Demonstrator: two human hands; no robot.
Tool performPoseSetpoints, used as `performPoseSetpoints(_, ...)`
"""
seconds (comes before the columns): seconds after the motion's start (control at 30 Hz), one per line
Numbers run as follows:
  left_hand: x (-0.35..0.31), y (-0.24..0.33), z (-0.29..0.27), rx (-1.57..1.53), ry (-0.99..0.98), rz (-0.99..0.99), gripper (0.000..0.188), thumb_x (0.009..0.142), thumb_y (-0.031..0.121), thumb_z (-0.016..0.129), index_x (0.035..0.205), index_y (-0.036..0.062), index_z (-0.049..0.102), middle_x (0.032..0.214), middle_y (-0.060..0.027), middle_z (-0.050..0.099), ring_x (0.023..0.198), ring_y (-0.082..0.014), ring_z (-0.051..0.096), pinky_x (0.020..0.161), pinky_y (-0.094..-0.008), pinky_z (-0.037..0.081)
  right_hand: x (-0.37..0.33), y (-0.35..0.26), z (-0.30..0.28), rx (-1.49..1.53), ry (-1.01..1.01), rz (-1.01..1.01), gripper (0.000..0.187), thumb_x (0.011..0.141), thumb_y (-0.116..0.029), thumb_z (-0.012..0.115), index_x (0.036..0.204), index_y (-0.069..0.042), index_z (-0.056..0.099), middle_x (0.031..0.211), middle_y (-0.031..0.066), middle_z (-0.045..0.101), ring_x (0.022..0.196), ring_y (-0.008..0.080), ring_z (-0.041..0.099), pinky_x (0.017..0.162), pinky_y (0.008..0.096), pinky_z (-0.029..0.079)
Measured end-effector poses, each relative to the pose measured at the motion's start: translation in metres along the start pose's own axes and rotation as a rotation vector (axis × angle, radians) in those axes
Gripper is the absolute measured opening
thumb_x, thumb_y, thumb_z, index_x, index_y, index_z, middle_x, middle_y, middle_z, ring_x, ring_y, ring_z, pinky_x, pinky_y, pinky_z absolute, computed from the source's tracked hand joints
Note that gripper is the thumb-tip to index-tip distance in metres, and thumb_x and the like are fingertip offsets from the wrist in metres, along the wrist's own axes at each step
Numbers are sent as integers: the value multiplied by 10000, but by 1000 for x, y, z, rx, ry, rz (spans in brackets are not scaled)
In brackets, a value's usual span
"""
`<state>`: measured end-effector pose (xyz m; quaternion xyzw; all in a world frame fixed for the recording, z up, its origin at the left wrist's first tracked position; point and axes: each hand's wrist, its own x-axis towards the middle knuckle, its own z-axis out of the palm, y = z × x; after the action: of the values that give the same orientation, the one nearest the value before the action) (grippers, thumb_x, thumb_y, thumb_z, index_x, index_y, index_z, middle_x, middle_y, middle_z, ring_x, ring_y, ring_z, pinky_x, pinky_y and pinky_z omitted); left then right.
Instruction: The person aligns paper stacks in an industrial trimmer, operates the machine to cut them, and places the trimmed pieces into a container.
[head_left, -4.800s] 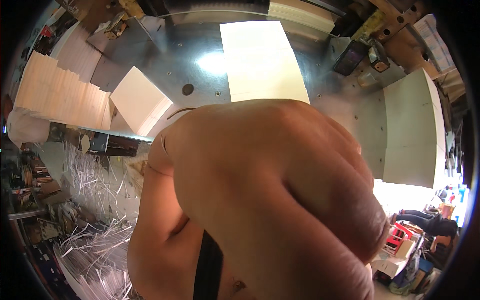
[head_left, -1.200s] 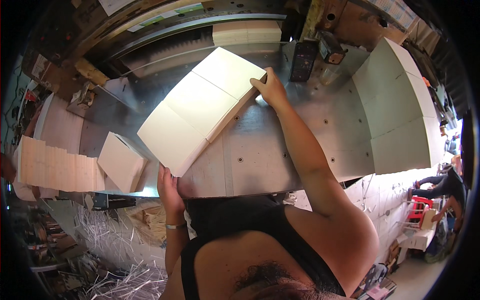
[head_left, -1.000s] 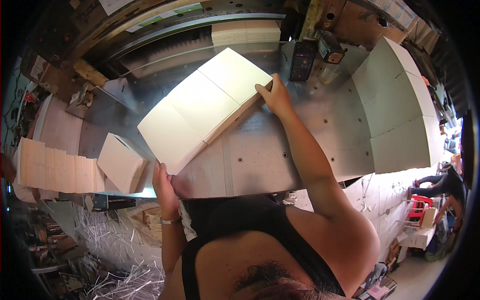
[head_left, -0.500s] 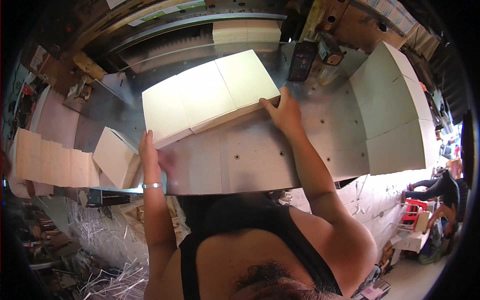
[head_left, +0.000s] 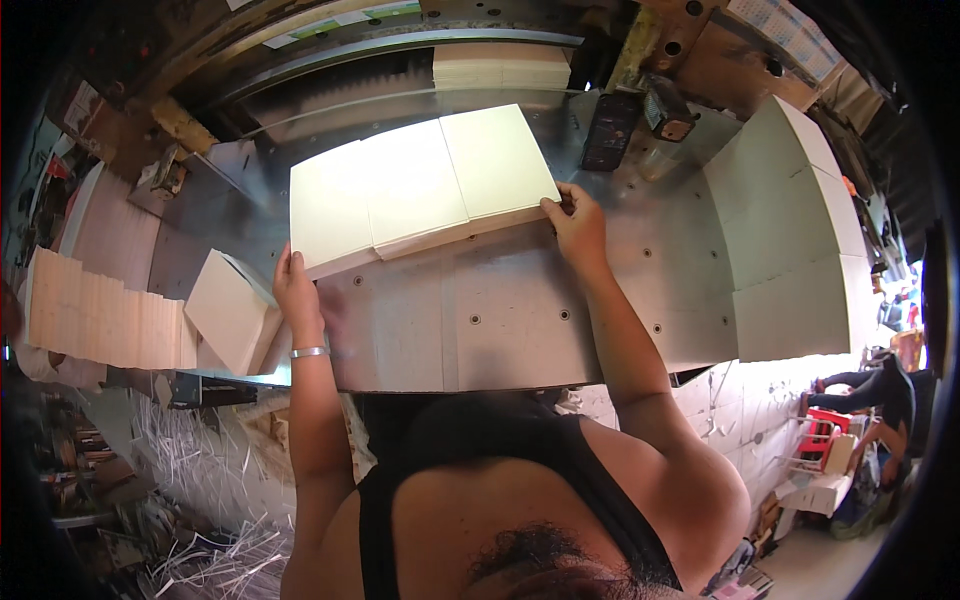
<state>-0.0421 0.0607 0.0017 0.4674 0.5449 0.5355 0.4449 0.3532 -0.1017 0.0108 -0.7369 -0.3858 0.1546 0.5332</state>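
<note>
Three stacks of blank cream-white paper lie side by side in a slanted row on the metal table, the right end farther from me than the left. My left hand, with a silvery band on its wrist, presses its fingers against the near left corner of the row. At the near right corner, my right hand grips the edge, thumb on top and fingers round the end. Left of my left hand, another paper block leans tilted against a long row of paper blocks.
Tall paper stacks line the table's right side. More paper sits at the back under the machine's metal bar. A dark phone-like device stands behind my right hand. Paper strips litter the floor; another person is at far right.
The row of paper stacks has turned to lie more level, its left end pushed away from me. Both hands have stayed at its near corners and moved with it.
</note>
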Motion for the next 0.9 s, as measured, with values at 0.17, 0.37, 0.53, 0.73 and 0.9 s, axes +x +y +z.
performPoseSetpoints(0.17,4,-2,3,5,22,34,412,1039,160,518,1405,-21,570,1368,-127,632,1210,-216,612,1035,-322,459,-1,-11,-1,48,15,37,373,878,-191,748,1185,19,719,952,130,767,829,190,710,779,316,540)
performPoseSetpoints(0.37,26,0,8,84,25,42,381,1030,152,523,1365,-12,600,1325,-118,649,1165,-204,622,1009,-316,463,-1,-18,3,120,-7,-1,366,876,-197,749,1173,16,727,960,141,771,840,191,720,782,313,541)
performPoseSetpoints(0.53,55,3,14,71,38,-8,404,1012,176,520,1356,-13,615,1315,-115,651,1134,-203,625,994,-323,467,6,-8,21,126,16,-22,374,868,-220,768,1156,16,726,969,146,767,868,194,719,795,322,545)
performPoseSetpoints(0.73,81,1,11,67,46,70,416,1002,185,527,1353,-19,617,1292,-111,662,1104,-201,628,973,-333,475,13,-23,36,48,3,-28,350,888,-183,759,1189,-15,698,1058,117,733,890,173,695,831,307,545)
performPoseSetpoints(0.9,63,15,27,3,170,-38,643,989,196,571,1527,-65,335,1521,-206,436,1327,-298,500,1111,-389,398,15,-30,37,-69,14,-159,445,867,-197,758,1287,-101,648,1342,114,622,940,208,699,845,333,556)
